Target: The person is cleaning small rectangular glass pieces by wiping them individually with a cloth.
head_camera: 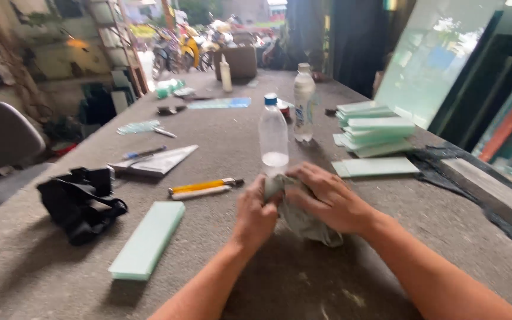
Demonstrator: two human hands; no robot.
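My left hand (pixel 255 216) and my right hand (pixel 329 198) both grip a crumpled grey cloth (pixel 304 224) just above the grey worktable (pixel 226 136). The cloth bunches between the palms and hangs down under my right hand. Right behind the hands stands a clear plastic bottle with a blue cap (pixel 273 137), almost empty. A second clear bottle with a white cap (pixel 304 103) stands farther back.
A pale green glass strip (pixel 148 239) lies left of my hands, beside black straps (pixel 80 202). A yellow cutter and a white tool (pixel 204 188) lie ahead. Stacked green glass pieces (pixel 374 127) sit at right, a single piece (pixel 376 167) nearer. A large glass sheet (pixel 434 59) leans at far right.
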